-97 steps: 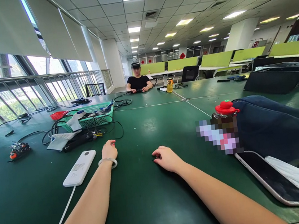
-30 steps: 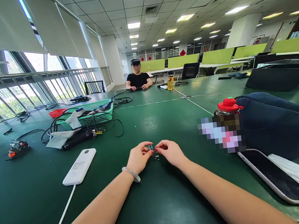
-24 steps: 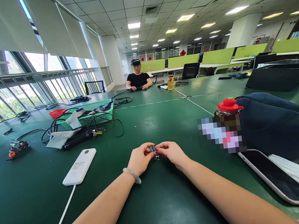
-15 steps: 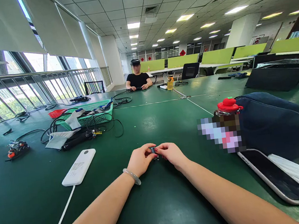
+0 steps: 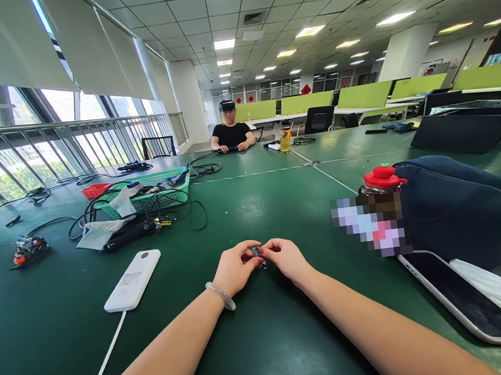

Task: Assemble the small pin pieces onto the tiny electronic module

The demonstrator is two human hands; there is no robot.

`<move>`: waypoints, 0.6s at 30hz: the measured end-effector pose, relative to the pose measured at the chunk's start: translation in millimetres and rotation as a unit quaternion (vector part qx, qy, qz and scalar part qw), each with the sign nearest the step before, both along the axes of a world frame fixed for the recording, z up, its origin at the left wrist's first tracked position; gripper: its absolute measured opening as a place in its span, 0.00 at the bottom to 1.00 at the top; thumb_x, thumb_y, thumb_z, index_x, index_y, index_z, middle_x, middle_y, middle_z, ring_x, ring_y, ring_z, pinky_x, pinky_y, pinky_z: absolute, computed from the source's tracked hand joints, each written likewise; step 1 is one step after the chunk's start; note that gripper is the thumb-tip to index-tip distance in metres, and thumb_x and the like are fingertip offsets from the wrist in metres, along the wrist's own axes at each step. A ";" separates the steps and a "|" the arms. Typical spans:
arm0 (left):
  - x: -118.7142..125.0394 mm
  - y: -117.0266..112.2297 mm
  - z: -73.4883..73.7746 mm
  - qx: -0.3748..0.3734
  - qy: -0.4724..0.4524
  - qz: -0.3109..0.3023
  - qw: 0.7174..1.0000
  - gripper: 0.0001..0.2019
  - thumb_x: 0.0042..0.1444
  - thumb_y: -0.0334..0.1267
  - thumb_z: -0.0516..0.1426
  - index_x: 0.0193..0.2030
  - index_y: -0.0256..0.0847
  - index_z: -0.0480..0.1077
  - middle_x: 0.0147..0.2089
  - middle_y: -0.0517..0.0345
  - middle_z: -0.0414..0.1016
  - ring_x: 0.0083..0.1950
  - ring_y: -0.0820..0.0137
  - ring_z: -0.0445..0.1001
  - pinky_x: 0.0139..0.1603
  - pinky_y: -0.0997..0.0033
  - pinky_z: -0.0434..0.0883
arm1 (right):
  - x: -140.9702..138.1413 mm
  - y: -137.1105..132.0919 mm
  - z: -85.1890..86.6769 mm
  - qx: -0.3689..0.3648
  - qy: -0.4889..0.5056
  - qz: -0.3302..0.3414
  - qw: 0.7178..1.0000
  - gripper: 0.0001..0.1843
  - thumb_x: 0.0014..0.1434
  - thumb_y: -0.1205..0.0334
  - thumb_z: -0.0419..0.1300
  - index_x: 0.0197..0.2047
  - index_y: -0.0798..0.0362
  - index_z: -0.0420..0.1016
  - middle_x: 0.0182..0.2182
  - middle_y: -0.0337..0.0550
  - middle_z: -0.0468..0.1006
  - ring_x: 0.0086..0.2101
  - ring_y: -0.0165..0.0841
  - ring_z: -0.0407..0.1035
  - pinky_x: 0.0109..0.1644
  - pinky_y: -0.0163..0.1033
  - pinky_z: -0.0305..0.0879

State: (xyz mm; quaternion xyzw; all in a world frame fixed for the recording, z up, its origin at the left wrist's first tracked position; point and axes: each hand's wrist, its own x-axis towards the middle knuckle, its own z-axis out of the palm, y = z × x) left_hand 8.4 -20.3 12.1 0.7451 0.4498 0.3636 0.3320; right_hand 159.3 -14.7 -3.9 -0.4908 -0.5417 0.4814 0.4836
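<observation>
Between my fingertips, over the middle of the green table (image 5: 269,343), is a small dark bluish part (image 5: 256,251) with tiny shiny metal bits at its lower end. It is too small for me to tell its kind. My left hand (image 5: 234,270), with a pale bangle at the wrist, pinches it from the left between thumb and fingers. From the right, my right hand (image 5: 288,259) grips its edge with thumb and forefinger. The fingertips cover much of the part.
A white power bank (image 5: 133,281) with a cable lies left. Beyond it are a green basket (image 5: 164,197) with cables and a small gadget (image 5: 28,250). To the right are a phone (image 5: 469,294), a dark blue bag (image 5: 467,203) and a red-lidded jar (image 5: 382,186). A person (image 5: 232,134) sits opposite.
</observation>
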 end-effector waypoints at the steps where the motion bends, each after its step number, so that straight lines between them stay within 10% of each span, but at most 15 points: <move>1: 0.1 0.0 0.0 -0.004 -0.005 -0.001 1.000 0.15 0.48 0.37 0.57 0.44 0.42 0.69 0.28 0.62 0.72 0.31 0.72 0.72 0.38 0.72 0.69 | -0.1 0.0 -0.3 -0.002 0.005 0.001 1.000 0.15 0.40 0.52 0.61 0.22 0.56 0.68 0.16 0.33 0.66 0.18 0.23 0.55 0.23 0.31 0.50; 18: -0.2 4.3 -3.0 -0.055 -0.086 -0.020 0.995 0.18 0.46 0.35 0.58 0.45 0.36 0.68 0.27 0.60 0.72 0.32 0.71 0.72 0.39 0.71 0.69 | -0.9 -2.8 3.9 0.025 -0.012 -0.016 0.999 0.15 0.42 0.51 0.61 0.21 0.55 0.68 0.17 0.34 0.66 0.20 0.24 0.56 0.24 0.32 0.53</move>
